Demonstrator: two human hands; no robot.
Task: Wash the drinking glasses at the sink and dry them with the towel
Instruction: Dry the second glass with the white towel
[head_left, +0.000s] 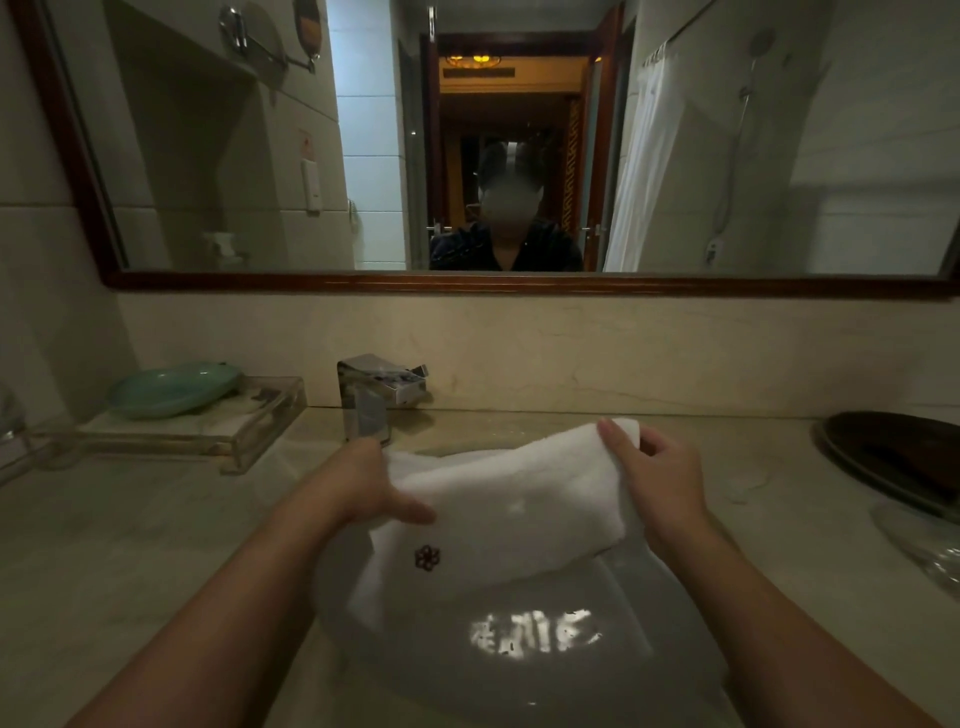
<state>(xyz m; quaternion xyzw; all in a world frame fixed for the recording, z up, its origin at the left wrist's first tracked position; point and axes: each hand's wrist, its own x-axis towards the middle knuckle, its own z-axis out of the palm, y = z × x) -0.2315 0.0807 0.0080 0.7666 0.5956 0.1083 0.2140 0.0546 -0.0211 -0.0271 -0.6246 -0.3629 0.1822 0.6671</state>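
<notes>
You hold the white towel (504, 501) over the sink (524, 670), just before the faucet (371, 397), your left hand (363, 486) pinching its left edge under the thumb and your right hand (657, 467) curled round its far right corner.

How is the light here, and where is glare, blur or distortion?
Head view: the room is dim; a patchy bright reflection glares in the sink; the white towel is the brightest thing, its folds washed out; the wide lens bows the mirror frame.
</notes>
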